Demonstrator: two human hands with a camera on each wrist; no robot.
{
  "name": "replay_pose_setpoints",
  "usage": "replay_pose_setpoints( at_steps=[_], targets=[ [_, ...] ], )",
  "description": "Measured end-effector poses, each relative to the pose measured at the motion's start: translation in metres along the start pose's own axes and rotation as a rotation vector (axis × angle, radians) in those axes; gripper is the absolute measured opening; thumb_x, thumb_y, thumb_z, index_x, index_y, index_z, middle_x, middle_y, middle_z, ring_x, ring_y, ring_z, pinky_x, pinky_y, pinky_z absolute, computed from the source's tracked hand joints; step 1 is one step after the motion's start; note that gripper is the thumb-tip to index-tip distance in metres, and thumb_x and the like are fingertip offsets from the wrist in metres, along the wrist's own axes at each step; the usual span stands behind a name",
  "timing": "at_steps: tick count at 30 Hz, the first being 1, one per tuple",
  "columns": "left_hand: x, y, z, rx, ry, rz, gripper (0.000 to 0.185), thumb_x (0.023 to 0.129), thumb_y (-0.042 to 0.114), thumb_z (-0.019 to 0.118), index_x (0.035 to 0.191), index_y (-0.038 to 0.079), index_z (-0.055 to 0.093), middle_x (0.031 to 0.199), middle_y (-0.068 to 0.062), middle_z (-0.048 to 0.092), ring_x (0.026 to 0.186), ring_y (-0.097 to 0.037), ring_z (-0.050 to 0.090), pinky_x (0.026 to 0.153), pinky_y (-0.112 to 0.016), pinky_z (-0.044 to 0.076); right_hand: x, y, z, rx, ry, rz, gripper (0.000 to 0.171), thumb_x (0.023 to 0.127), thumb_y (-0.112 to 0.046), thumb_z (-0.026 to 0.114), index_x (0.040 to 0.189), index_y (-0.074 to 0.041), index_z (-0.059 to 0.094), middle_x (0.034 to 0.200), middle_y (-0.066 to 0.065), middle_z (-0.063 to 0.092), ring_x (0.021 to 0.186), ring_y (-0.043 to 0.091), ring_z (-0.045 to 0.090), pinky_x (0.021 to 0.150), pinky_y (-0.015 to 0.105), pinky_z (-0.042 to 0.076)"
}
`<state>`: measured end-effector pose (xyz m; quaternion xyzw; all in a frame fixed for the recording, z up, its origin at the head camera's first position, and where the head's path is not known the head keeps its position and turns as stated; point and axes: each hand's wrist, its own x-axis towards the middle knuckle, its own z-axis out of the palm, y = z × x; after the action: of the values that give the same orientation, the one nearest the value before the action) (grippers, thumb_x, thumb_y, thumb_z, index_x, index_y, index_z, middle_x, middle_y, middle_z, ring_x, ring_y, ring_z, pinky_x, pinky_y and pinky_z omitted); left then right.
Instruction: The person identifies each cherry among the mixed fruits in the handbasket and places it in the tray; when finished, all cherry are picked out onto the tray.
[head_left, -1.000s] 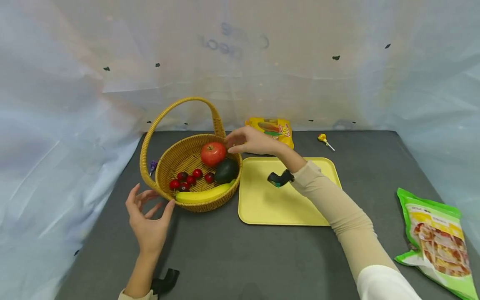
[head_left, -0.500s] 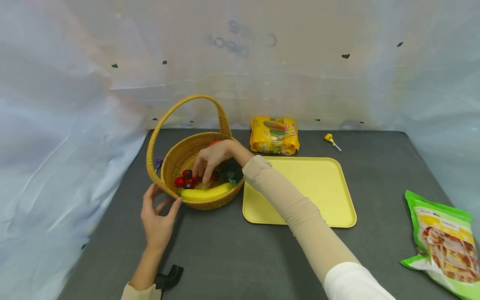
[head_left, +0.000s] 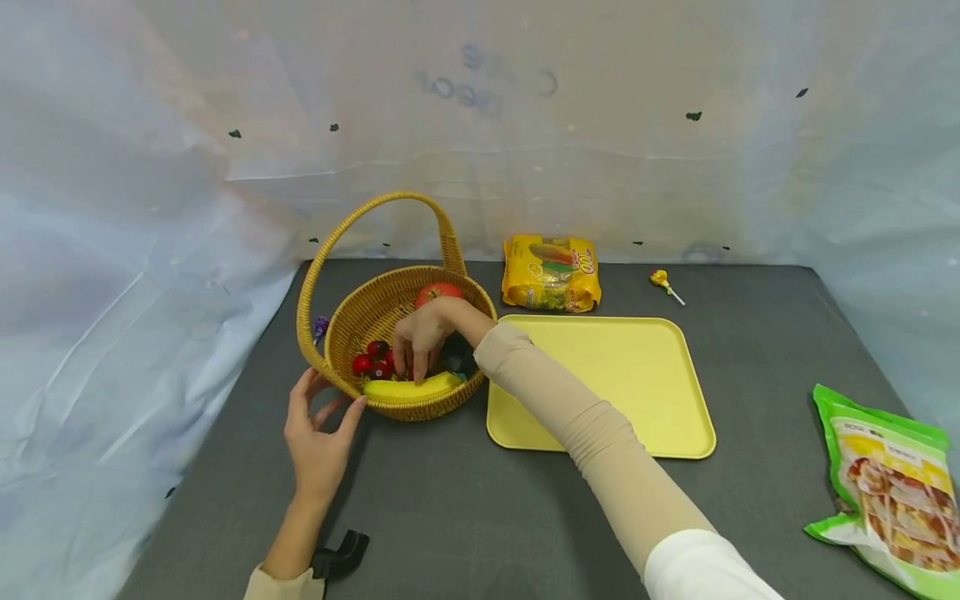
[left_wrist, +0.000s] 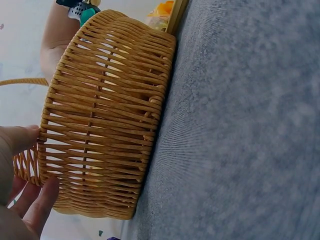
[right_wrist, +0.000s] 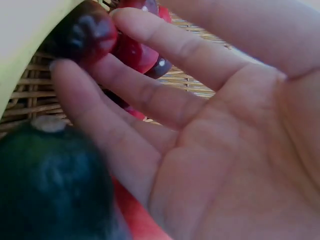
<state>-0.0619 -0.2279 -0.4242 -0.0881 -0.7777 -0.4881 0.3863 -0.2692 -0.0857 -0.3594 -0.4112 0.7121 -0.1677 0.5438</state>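
Observation:
A wicker basket (head_left: 352, 315) with a tall arched handle stands at the left of the dark table. My left hand (head_left: 318, 446) grips its near-left rim by the handle's foot, thumb on one side and fingers on the other. My right hand (head_left: 424, 333) reaches down inside, its fingertips drawn in around a dark red cherry (right_wrist: 87, 35). More cherries (head_left: 362, 364) lie just left of these fingers. A banana (head_left: 397, 392) rests along the near wall. Beside the right hand sits a dark green avocado (right_wrist: 55, 180), and behind it a round red fruit (head_left: 438, 292), partly hidden.
Right of the basket lies a yellow tray (head_left: 645, 392) under the right forearm. A yellow food package (head_left: 551, 275) and a yellow lollipop (head_left: 660, 278) lie behind it. A purple-wrapped candy (head_left: 321, 327) is left of the basket. A green bag (head_left: 892, 492) lies far right.
My right hand has moved from above the red fruit at the basket's far rim down and left to the cherries. My left fingers have closed in on the rim.

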Motion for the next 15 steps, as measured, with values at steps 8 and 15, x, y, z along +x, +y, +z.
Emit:
replay_pose_setpoints(
  at_steps=[8, 15],
  targets=[
    [0.000, 0.001, 0.001, 0.010, 0.003, -0.008, 0.072, 0.070, -0.030, 0.071, 0.136, -0.017, 0.045, 0.120, -0.031, 0.053, 0.115, -0.010, 0.054, 0.085, -0.017, 0.056, -0.005, 0.004, 0.000, -0.062, 0.068, -0.076, 0.027, 0.091, 0.004, 0.068, 0.118, 0.001, 0.070, 0.111, 0.007, 0.067, 0.094, 0.017, 0.064, 0.087, 0.034, 0.058],
    [0.000, -0.001, 0.000, -0.003, 0.012, 0.004, 0.073, 0.069, -0.031, 0.071, 0.136, -0.016, 0.046, 0.122, -0.024, 0.055, 0.115, -0.013, 0.055, 0.085, -0.017, 0.056, -0.041, 0.016, -0.001, 0.001, 0.200, -0.397, 0.032, 0.091, 0.005, 0.065, 0.123, 0.004, 0.064, 0.092, 0.019, 0.066, 0.077, 0.029, 0.058, 0.072, 0.038, 0.055]
  ],
)
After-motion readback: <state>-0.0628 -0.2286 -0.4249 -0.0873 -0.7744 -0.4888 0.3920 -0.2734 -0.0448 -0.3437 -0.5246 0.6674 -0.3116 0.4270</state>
